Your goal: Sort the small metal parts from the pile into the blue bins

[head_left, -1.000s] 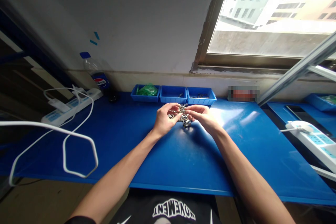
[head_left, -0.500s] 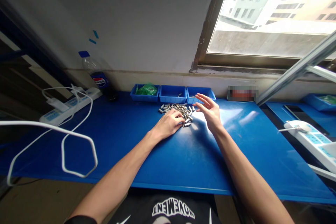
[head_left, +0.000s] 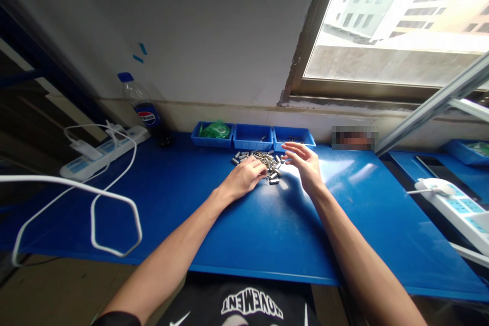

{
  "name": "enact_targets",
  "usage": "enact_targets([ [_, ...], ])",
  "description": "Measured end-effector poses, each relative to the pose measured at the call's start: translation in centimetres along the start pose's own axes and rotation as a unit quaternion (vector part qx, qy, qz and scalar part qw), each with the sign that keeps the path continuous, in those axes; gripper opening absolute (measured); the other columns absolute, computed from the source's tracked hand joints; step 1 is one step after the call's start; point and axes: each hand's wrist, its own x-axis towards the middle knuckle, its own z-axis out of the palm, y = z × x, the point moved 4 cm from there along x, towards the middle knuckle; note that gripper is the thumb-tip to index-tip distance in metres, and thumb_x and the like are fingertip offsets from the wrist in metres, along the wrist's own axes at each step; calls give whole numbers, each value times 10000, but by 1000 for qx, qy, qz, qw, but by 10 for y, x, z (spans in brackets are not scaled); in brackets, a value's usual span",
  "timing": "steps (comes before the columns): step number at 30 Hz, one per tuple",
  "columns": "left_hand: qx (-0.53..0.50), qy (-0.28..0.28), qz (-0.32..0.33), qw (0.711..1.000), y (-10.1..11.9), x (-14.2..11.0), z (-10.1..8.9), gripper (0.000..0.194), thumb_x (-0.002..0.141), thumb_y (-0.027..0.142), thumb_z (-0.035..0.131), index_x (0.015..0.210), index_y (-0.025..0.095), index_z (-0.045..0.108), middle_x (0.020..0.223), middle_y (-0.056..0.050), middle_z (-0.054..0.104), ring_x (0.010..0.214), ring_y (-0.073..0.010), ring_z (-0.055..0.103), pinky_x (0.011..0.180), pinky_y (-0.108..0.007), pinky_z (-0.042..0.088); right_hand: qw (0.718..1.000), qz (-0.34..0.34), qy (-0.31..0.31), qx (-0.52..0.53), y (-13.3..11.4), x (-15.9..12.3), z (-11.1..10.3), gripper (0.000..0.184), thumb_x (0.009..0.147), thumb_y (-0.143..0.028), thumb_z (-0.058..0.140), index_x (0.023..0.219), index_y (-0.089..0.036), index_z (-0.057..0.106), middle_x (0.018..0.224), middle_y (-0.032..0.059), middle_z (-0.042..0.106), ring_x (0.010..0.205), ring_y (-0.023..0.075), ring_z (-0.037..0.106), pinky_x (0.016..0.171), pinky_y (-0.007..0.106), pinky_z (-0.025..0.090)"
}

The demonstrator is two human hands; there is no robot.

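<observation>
A loose heap of small metal parts (head_left: 272,164), short silvery cylinders and thinner brass-coloured pieces, lies on the blue table (head_left: 263,234). My left hand (head_left: 246,175) rests at the heap's near left side with its fingers curled together over the parts. Whatever its fingertips pinch is hidden. To the right of the heap, my right hand (head_left: 305,164) hovers with its fingers apart and pointing left. Nothing shows in it. Behind the heap stand three blue bins: a left bin (head_left: 194,138) with a green plastic bag (head_left: 217,130), a middle bin (head_left: 250,144) and a right bin (head_left: 310,139), the last two with a few small parts.
On the left are a Pepsi bottle (head_left: 147,112), a white power strip (head_left: 72,169) and a looping white cable (head_left: 136,214). A blurred-out item (head_left: 354,138) sits by the wall. At right are a metal strut (head_left: 420,107) and another power strip (head_left: 456,204).
My right hand has dipped slightly toward the heap, its fingers lower and less raised. My left hand stays at the heap with little change. The camera view has shifted slightly.
</observation>
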Motion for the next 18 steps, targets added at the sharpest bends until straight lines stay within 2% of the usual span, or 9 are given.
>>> enact_targets([
  [3, -60, 100, -37, 992, -3, -1, -8, 77, 969, 150, 658, 1016, 198, 695, 990, -55, 751, 985, -216, 665, 910, -351, 558, 1000, 7, -10, 3, -1, -1, 2, 380, 783, -455, 822, 1075, -220, 758, 1059, 96, 803, 780, 209, 723, 703, 361, 583],
  [5, -89, 173, -76, 978, -4, -2, -15, 137, 929, 152, 717, 1053, 209, 703, 962, -33, 753, 940, -197, 690, 896, -336, 567, 1000, 16, -27, 0, -1, -2, 4, 368, 777, -459, 828, 1046, -217, 762, 962, 77, 806, 754, 203, 712, 699, 352, 571],
  [7, -118, 221, -116, 961, -5, -3, -19, 217, 881, 147, 770, 1075, 220, 705, 924, -10, 753, 872, -176, 709, 870, -320, 575, 998, 25, -54, -8, -2, -3, 8, 344, 776, -461, 830, 1009, -216, 768, 879, 59, 798, 728, 199, 700, 694, 348, 561],
  [10, -155, 240, -151, 946, -7, -4, -21, 287, 840, 157, 809, 1094, 228, 697, 888, 12, 769, 824, -168, 731, 841, -310, 582, 993, 34, -114, -20, -2, -7, 16, 323, 789, -458, 829, 1002, -220, 780, 825, 39, 787, 711, 197, 692, 681, 338, 550],
  [13, -169, 241, -159, 942, -8, -4, -21, 299, 837, 172, 810, 1107, 228, 694, 882, 13, 781, 825, -172, 747, 839, -310, 586, 985, 45, -168, -20, -3, -13, 24, 369, 798, -464, 841, 1076, -228, 787, 899, 47, 806, 728, 196, 704, 675, 327, 550],
  [15, -167, 239, -154, 944, -9, -4, -20, 294, 846, 171, 798, 1116, 229, 695, 894, 8, 781, 823, -169, 748, 845, -311, 586, 981, 52, -184, -19, -3, -16, 27, 393, 794, -476, 850, 1097, -231, 794, 955, 57, 815, 754, 202, 718, 683, 328, 560],
  [18, -153, 233, -138, 951, -7, -5, -19, 275, 850, 157, 792, 1100, 229, 702, 902, 2, 773, 834, -170, 743, 845, -312, 585, 980, 57, -192, -22, -3, -18, 30, 367, 788, -492, 853, 1044, -230, 821, 935, 57, 816, 756, 209, 716, 682, 332, 565],
])
